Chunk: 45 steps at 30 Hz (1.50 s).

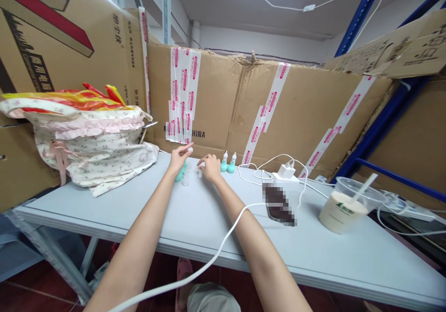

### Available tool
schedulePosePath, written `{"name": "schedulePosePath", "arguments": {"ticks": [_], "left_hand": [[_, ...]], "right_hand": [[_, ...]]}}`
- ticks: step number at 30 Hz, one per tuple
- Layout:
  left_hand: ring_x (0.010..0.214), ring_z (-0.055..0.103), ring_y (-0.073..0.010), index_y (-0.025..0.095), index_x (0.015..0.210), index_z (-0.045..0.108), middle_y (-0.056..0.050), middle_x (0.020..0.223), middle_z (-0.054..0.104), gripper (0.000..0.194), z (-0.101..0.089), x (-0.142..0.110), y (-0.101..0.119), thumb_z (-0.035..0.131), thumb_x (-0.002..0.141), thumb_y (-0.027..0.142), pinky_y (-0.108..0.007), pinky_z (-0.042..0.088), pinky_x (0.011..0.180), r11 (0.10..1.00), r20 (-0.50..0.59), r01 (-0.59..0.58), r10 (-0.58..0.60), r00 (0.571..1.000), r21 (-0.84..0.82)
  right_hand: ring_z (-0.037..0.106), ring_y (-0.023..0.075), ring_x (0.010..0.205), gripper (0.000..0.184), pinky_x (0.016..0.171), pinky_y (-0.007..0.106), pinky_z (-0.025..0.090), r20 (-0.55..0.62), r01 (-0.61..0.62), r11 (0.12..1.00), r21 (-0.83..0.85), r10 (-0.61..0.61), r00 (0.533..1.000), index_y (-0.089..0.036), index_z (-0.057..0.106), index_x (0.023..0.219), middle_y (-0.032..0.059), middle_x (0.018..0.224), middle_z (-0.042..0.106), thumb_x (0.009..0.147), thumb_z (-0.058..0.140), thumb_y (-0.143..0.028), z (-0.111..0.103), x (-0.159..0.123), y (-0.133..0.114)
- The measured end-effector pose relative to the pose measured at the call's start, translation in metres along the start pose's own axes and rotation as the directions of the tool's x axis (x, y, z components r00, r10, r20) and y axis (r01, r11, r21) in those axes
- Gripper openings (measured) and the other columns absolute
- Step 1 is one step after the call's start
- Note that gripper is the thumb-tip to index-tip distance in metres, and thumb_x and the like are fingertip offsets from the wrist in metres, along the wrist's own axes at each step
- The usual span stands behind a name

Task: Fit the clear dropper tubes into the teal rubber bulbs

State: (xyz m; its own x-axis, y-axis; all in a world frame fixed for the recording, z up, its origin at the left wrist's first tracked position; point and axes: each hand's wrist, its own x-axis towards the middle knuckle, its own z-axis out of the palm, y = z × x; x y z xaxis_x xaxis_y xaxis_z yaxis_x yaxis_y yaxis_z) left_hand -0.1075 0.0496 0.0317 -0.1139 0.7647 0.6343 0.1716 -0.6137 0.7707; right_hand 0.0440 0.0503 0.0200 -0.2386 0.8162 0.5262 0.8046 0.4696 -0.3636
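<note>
My left hand (178,159) is at the back of the table, thumb and fingers pinching a small whitish cap-like piece (190,149). A teal bulb-shaped bottle (180,175) stands just below that hand, partly hidden by it. Several small clear plastic pieces, one of them a clear cap (186,180), lie between my hands. My right hand (210,167) is curled with its fingertips drawn together at these pieces; whatever is in them is too small to make out. Right of it stand two teal bulb bottles (223,165) (231,167) with white nozzle tops.
A floral cloth bag (101,149) sits at the left. On the right are a phone (278,204), a white charger (286,170) with cables, and a plastic cup of milky drink (343,212). A white cable (223,247) hangs across my right forearm. Tall cardboard (216,98) walls the back.
</note>
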Motion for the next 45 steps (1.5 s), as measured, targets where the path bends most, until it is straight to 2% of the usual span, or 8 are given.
{"name": "schedulePosePath", "arguments": {"ticks": [4,8,13,20,25,32,36,45], "left_hand": [[0.077,0.053,-0.0149,0.016,0.104,0.065,-0.006,0.093,0.063,0.042,0.0,0.001,-0.003,0.062,0.068,0.037,-0.027,0.041,0.072,0.999,-0.011,-0.004,0.004,1.0,0.037],[0.065,0.047,-0.0106,0.015,0.105,0.064,-0.003,0.083,0.063,0.048,0.0,0.003,-0.005,0.068,0.061,0.033,-0.024,0.039,0.063,0.999,-0.061,0.054,-0.054,0.997,-0.002],[0.061,0.046,-0.0081,0.014,0.108,0.061,-0.004,0.083,0.062,0.058,-0.001,0.005,-0.009,0.072,0.054,0.03,-0.023,0.039,0.061,0.994,-0.119,0.083,-0.092,0.989,-0.077],[0.063,0.049,-0.009,0.013,0.105,0.06,-0.006,0.083,0.063,0.053,-0.002,0.005,-0.009,0.071,0.055,0.028,-0.023,0.041,0.063,0.995,-0.123,0.065,-0.074,0.99,-0.069],[0.066,0.05,-0.0105,0.011,0.092,0.065,-0.008,0.086,0.064,0.041,-0.003,0.005,-0.009,0.07,0.056,0.029,-0.023,0.041,0.064,0.998,-0.118,0.061,-0.063,0.991,-0.023],[0.065,0.049,-0.0123,0.012,0.089,0.068,-0.007,0.082,0.066,0.037,-0.004,0.005,-0.012,0.068,0.059,0.034,-0.025,0.04,0.062,0.997,-0.099,0.064,-0.06,0.993,0.036],[0.066,0.049,-0.0127,0.013,0.089,0.069,-0.007,0.082,0.066,0.036,-0.005,0.004,-0.012,0.068,0.06,0.034,-0.025,0.04,0.063,0.997,-0.105,0.068,-0.063,0.992,0.041],[0.068,0.052,-0.0134,0.015,0.091,0.069,-0.007,0.084,0.066,0.036,-0.006,0.005,-0.016,0.068,0.06,0.034,-0.025,0.041,0.063,0.996,-0.095,0.068,-0.062,0.994,0.063]], "right_hand": [[0.043,0.0243,0.1,0.004,0.084,0.04,0.029,0.125,0.07,0.968,-0.24,-0.041,0.991,-0.023,0.069,0.071,0.0087,0.096,0.056,0.072,0.065,-0.026,0.002,0.007,-0.013],[0.043,0.0256,0.1,0.016,0.084,0.04,0.028,0.134,0.009,0.937,-0.35,0.04,0.99,-0.019,0.069,0.08,0.0127,0.099,0.057,0.077,0.058,-0.03,0.008,0.015,-0.027],[0.044,0.0249,0.101,0.022,0.083,0.038,0.028,0.185,0.012,0.892,-0.451,0.08,0.979,-0.017,0.067,0.091,0.0135,0.103,0.058,0.075,0.053,-0.02,0.014,0.016,-0.029],[0.044,0.0248,0.1,0.024,0.083,0.037,0.027,0.215,0.046,0.871,-0.489,0.069,0.974,-0.018,0.066,0.093,0.0133,0.103,0.059,0.074,0.053,-0.019,0.027,0.018,-0.024],[0.044,0.0248,0.099,0.023,0.083,0.037,0.027,0.22,0.077,0.86,-0.505,0.042,0.975,-0.017,0.066,0.093,0.0135,0.102,0.059,0.073,0.055,-0.019,0.032,0.016,-0.024],[0.043,0.0239,0.099,0.02,0.082,0.037,0.026,0.168,0.081,0.88,-0.468,-0.001,0.986,-0.019,0.067,0.089,0.0122,0.099,0.06,0.079,0.05,-0.021,0.013,0.013,-0.026],[0.041,0.0258,0.103,0.018,0.084,0.039,0.025,0.166,0.052,0.877,-0.477,0.032,0.986,-0.021,0.069,0.085,0.0119,0.104,0.057,0.073,0.059,-0.029,0.005,0.015,-0.026],[0.042,0.0251,0.099,0.023,0.085,0.038,0.025,0.217,0.138,0.83,-0.54,-0.022,0.976,-0.018,0.068,0.091,0.0143,0.103,0.058,0.074,0.053,-0.017,0.024,0.012,-0.024]]}}
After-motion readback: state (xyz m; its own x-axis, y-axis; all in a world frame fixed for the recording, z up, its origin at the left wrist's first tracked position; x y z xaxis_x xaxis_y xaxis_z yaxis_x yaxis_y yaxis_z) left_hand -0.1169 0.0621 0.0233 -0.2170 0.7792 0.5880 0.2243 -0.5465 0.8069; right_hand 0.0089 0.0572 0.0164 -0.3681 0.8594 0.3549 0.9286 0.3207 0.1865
